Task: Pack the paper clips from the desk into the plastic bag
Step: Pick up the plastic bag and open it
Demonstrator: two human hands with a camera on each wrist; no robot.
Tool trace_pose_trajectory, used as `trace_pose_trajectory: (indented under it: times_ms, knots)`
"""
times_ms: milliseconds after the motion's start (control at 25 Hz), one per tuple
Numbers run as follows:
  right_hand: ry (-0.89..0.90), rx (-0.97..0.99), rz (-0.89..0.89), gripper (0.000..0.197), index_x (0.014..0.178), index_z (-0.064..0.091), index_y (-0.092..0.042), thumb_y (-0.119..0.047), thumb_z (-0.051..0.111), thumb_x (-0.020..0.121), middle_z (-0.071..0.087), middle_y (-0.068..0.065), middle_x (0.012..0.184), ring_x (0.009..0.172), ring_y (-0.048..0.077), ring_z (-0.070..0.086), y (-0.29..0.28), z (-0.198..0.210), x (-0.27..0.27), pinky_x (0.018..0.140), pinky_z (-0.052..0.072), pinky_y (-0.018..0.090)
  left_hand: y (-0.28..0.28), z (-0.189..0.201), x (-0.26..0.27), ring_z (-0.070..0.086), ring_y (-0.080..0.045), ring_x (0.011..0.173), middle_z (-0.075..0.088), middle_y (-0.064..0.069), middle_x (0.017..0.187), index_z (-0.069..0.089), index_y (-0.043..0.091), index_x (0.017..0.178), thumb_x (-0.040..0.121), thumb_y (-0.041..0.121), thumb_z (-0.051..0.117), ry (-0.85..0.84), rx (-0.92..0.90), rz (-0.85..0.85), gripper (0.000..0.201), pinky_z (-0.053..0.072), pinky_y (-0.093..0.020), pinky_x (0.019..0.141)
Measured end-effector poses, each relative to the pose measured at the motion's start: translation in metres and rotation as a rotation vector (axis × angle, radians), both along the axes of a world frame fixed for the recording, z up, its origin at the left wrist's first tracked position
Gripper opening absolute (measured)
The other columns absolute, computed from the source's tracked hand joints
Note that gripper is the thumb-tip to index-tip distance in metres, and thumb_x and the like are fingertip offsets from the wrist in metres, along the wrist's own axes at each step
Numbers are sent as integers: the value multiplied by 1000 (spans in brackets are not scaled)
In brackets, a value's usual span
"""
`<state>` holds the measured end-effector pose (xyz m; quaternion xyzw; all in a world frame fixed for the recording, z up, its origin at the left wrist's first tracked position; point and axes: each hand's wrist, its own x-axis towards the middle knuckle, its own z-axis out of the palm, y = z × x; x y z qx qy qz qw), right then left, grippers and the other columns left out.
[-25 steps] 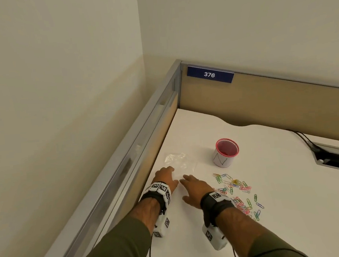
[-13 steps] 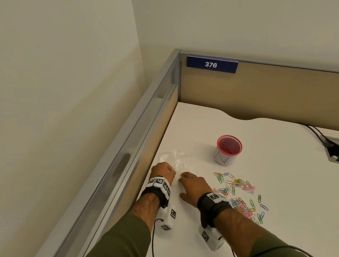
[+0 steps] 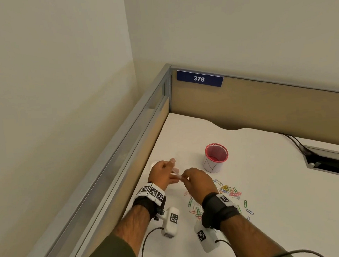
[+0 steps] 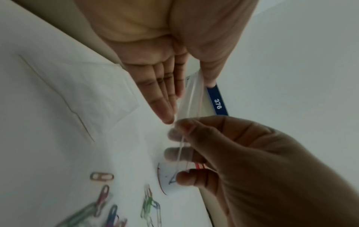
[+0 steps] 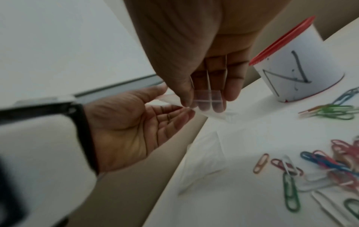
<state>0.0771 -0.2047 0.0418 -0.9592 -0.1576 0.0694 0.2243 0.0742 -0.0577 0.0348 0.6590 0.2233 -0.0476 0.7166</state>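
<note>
**Holding the bag up between both hands beside the cup**

Pinching the clear bag at its top edge, the right hand has thumb and fingers closed on the plastic; the right wrist view shows the zip strip lying across the fingertips. The left hand is at the bag's other end, palm turned up, fingers nearly straight and close together, with the thumb set against the plastic edge in the left wrist view, so it has a light hold on the bag. Both hands are raised off the desk, left of the cup and a little nearer the person. The bag hangs between them, off the surface; in the head view it is almost too faint to make out.

Clips in mixed colours lie scattered on the desk just on the near side of the cup, partly hidden under the right wrist. None can be seen inside the bag.

The cup is white with a red rim, standing upright, with a dark line drawing on its side. Beyond it, on the partition, is a blue plate reading 376. Right of the cup, well apart, cables run into a dark slot in the desk.
</note>
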Motion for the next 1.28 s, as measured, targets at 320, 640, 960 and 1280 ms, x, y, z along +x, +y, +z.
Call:
trace_pose_trajectory:
  times_ms: [320,640,960,1280]
  knots:
    - [-24,188,-75,15,83,64,-19,-29,56,92,58,-2,87,76,14,56,-47,16,-19,71,50,28,-70,18,-55,76,-22,72,77,-12,86,68,4,97,95,28,66,-72,151,55,24,63,-31,64]
    - [5,295,50,23,100,71,-13,-26,52,95,65,4,96,83,16,59,-63,29,-34,79,52,30,-78,24,-65,76,-27,78,76,-17,88,70,3,95,95,12,65,-78,98,117,10,63,-35,75]
    - [49,368,25,20,90,63,-20,-34,73,79,60,-3,89,77,13,57,-64,36,-30,72,53,30,-70,20,-55,73,-28,81,74,-17,89,73,0,98,94,-2,60,-87,34,43,14,62,-41,81]
    - [50,321,27,19,87,61,-18,-32,71,79,62,-3,87,77,15,57,-52,34,-33,72,54,33,-58,19,-57,73,-28,74,75,-18,85,72,4,87,90,7,71,-90,67,6,4,63,-48,78]
